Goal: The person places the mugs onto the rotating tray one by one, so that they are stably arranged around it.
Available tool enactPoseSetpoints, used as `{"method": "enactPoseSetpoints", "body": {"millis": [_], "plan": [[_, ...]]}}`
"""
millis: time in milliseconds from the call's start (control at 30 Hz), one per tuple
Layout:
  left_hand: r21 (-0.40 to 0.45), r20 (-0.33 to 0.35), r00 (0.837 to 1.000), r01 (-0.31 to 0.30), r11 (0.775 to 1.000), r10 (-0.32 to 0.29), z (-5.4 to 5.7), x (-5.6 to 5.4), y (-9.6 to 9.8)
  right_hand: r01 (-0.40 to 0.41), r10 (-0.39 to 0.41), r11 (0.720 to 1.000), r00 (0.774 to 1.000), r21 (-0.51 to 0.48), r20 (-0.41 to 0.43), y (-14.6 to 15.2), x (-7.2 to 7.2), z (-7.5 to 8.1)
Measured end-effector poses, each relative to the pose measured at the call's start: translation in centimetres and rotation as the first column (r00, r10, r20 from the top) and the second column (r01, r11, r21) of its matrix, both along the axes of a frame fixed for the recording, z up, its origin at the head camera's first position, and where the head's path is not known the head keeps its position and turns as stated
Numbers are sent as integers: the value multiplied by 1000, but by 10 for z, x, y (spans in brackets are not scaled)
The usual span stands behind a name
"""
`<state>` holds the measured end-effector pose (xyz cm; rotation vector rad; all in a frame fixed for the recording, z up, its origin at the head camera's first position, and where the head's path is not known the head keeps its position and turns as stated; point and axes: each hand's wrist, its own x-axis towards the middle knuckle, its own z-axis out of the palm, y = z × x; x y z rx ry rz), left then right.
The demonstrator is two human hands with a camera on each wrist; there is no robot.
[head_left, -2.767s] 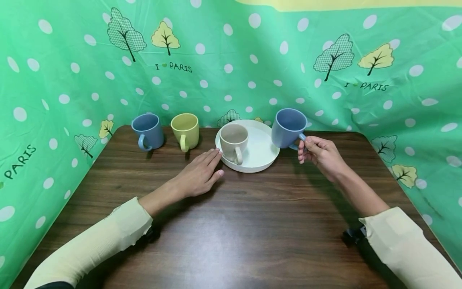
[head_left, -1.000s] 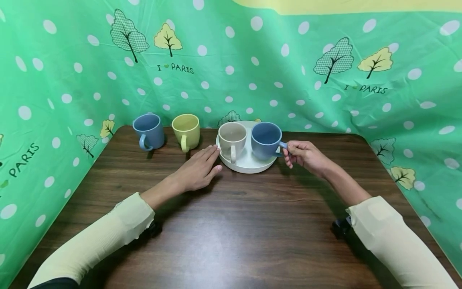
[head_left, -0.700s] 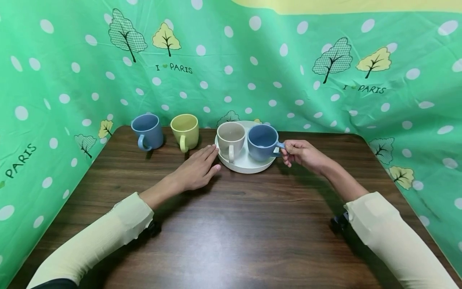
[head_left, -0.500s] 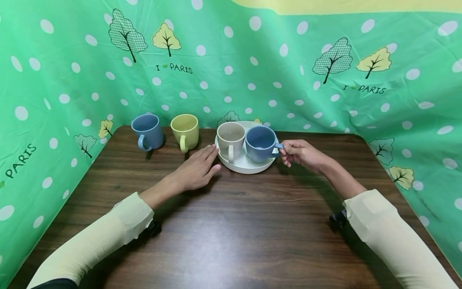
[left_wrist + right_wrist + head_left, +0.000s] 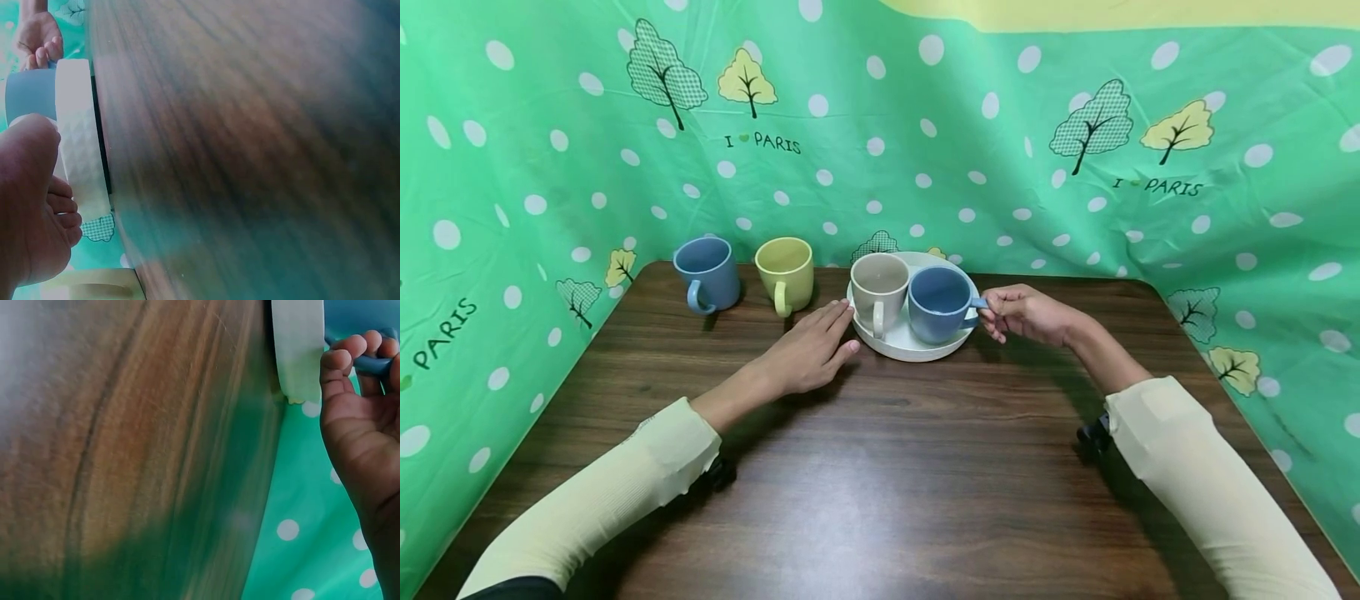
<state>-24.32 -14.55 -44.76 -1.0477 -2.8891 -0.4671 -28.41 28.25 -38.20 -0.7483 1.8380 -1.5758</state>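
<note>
In the head view my right hand (image 5: 1033,317) pinches the handle of a blue mug (image 5: 934,323), which is upright within the white round tray (image 5: 917,354), at its right side. Close to its left on the tray stands a beige mug (image 5: 874,302), handle toward me. My left hand (image 5: 808,350) lies with straight fingers, their tips at the tray's left rim. The right wrist view has the right hand (image 5: 362,412) with fingers curled at the blue handle (image 5: 374,365). In the left wrist view the left hand (image 5: 31,206) is beside the tray wall (image 5: 81,144).
A yellow mug (image 5: 786,271) and a second blue mug (image 5: 709,275) stand on the brown wooden table (image 5: 880,475), left of the tray. Behind the table's back edge hangs a green dotted curtain (image 5: 880,100).
The right hand has brought the blue mug left and down, from above the tray's right edge to beside the beige mug. The beige mug's handle has swung slightly left. The left hand stays nearly still.
</note>
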Motion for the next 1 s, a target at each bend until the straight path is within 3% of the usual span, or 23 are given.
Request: {"method": "enactPoseSetpoints", "body": {"millis": [67,133,200,333,667,1000], "plan": [[9,2,1000,-1,1000,1,3,2,1,-16,16,1000,1000,2,11,1,-3,1],[38,30,1000,-6,999,5,20,14,4,-17,17,1000,1000,16,19,1,-5,3],[39,28,1000,-7,999,6,21,15,4,-6,5,999,1000,35,19,1,-7,4],[-23,9,1000,-20,1000,20,34,23,7,43,-43,996,999,83,-4,1,-8,6],[-56,-4,1000,-22,998,22,37,25,9,194,-184,971,980,141,-82,2,-5,8],[-45,-11,1000,-7,999,6,36,26,9,270,-213,951,925,151,-314,-5,2,5]]}}
